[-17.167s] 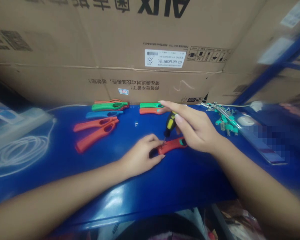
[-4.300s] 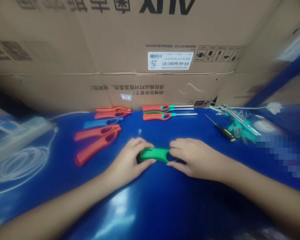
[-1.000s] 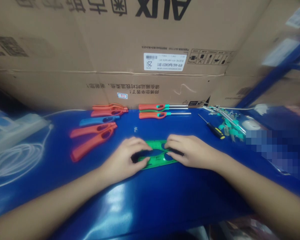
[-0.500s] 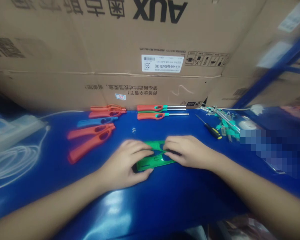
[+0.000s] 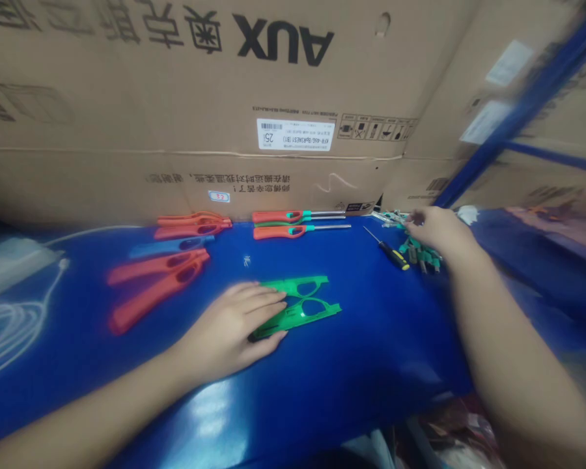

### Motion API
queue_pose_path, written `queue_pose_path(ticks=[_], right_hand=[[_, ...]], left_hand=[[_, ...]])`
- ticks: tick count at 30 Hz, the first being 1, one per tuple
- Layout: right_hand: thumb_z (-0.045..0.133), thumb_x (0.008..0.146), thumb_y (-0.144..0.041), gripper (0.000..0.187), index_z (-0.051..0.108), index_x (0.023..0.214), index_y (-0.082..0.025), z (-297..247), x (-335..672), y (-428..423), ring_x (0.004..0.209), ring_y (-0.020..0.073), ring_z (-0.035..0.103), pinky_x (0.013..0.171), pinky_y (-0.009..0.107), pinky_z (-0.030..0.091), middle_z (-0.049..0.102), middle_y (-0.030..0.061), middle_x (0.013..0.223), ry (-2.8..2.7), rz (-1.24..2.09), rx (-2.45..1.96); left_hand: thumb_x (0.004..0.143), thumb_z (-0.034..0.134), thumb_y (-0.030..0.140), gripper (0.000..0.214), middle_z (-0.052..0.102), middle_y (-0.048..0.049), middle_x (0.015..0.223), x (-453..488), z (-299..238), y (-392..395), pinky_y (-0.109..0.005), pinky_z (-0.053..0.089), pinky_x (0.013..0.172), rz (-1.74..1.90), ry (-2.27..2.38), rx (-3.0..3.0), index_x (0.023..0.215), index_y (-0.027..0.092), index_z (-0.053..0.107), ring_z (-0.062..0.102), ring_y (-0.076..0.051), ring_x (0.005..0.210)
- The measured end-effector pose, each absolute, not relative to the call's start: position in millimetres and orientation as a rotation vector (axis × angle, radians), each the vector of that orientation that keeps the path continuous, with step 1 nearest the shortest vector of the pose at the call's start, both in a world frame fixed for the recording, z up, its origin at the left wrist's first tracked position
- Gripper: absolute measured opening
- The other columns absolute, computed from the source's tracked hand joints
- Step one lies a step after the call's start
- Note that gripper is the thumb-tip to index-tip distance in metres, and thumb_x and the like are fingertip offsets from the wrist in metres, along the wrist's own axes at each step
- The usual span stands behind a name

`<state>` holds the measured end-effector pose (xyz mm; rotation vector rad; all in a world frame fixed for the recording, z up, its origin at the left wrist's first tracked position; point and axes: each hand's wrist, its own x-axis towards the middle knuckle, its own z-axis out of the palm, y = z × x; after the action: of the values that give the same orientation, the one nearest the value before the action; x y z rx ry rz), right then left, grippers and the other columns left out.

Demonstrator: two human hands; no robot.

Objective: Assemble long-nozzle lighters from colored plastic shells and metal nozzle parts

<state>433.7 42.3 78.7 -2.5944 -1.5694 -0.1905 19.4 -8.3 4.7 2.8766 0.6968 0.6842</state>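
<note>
Two green lighter shell halves (image 5: 303,316) lie side by side on the blue table, with the finger openings at their right ends uncovered. My left hand (image 5: 239,319) covers their left ends, its fingers over the top and the thumb along the near edge. At the right, my right hand (image 5: 439,231) is over a pile of lighter inner parts (image 5: 420,254), metal tubes with teal plastic pieces. Its fingers are curled together, and what lies between them is hidden. A black and yellow screwdriver (image 5: 394,256) lies just left of that pile.
Orange shell pieces (image 5: 163,290) and a blue shell piece (image 5: 163,247) lie at the left. Lighters with metal tubes (image 5: 288,230) rest by the cardboard box (image 5: 200,124). Small screws (image 5: 247,261) sit mid-table. A coiled white cable (image 5: 14,326) lies far left.
My right hand has left the green shell halves and moved right and away to the pile of inner parts. My left hand stays on the halves. The whole view has shifted slightly.
</note>
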Motion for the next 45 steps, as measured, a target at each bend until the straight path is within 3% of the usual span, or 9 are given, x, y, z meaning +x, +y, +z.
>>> queue_pose_path(ticks=[5,15,25,34,42,45], right_hand=[[0.069,0.077,-0.025,0.022,0.074,0.097,-0.017,63.1,464.3,52.5,0.089,0.0312,0.071,0.068,0.034,0.051,0.074,0.0163,0.098,-1.382,-0.098,-2.735],[0.070,0.078,-0.031,0.018,0.072,0.090,-0.018,49.1,472.4,59.9,0.090,0.0308,0.071,0.073,0.035,0.053,0.074,0.0160,0.095,-1.292,-0.025,-2.764],[0.070,0.076,-0.028,0.011,0.070,0.079,-0.017,48.0,470.8,62.0,0.082,0.0287,0.070,0.067,0.032,0.050,0.073,0.0148,0.086,-1.329,-0.053,-2.668],[0.064,0.083,-0.031,0.020,0.066,0.097,-0.017,51.8,459.6,58.4,0.089,0.0255,0.068,0.070,0.029,0.048,0.072,0.0135,0.096,-1.400,-0.153,-2.473],[0.057,0.084,-0.036,0.030,0.064,0.107,-0.018,73.1,440.6,43.4,0.099,0.0336,0.067,0.074,0.038,0.051,0.070,0.0183,0.109,-1.336,-0.213,-2.553],[0.063,0.078,-0.030,0.025,0.067,0.100,-0.019,73.2,438.9,43.5,0.098,0.0351,0.068,0.075,0.040,0.051,0.071,0.0180,0.105,-1.371,-0.146,-2.605]], left_hand=[[0.095,0.063,0.037,0.029,0.073,-0.0047,0.126,18.5,5.1,-7.0,-0.047,0.050,0.105,0.707,0.679,2.894,0.120,0.024,0.069,0.069,-0.024,0.115],[0.095,0.062,0.034,0.028,0.074,-0.0059,0.122,18.1,8.2,-6.1,-0.045,0.053,0.098,0.699,0.660,2.918,0.119,0.022,0.070,0.070,-0.025,0.111],[0.094,0.062,0.032,0.027,0.075,-0.0079,0.120,19.2,9.9,-5.5,-0.045,0.054,0.098,0.707,0.652,2.884,0.117,0.020,0.071,0.070,-0.025,0.109],[0.095,0.062,0.031,0.028,0.074,-0.0082,0.121,17.9,9.5,-6.8,-0.045,0.054,0.098,0.693,0.655,2.868,0.119,0.020,0.070,0.069,-0.025,0.110],[0.096,0.059,0.031,0.030,0.073,-0.0091,0.123,16.4,14.5,-4.0,-0.043,0.054,0.103,0.619,0.607,2.907,0.122,0.018,0.069,0.069,-0.024,0.112],[0.097,0.057,0.031,0.032,0.073,-0.0100,0.123,13.8,21.2,-4.6,-0.044,0.055,0.102,0.527,0.612,2.944,0.123,0.017,0.070,0.069,-0.026,0.111]])
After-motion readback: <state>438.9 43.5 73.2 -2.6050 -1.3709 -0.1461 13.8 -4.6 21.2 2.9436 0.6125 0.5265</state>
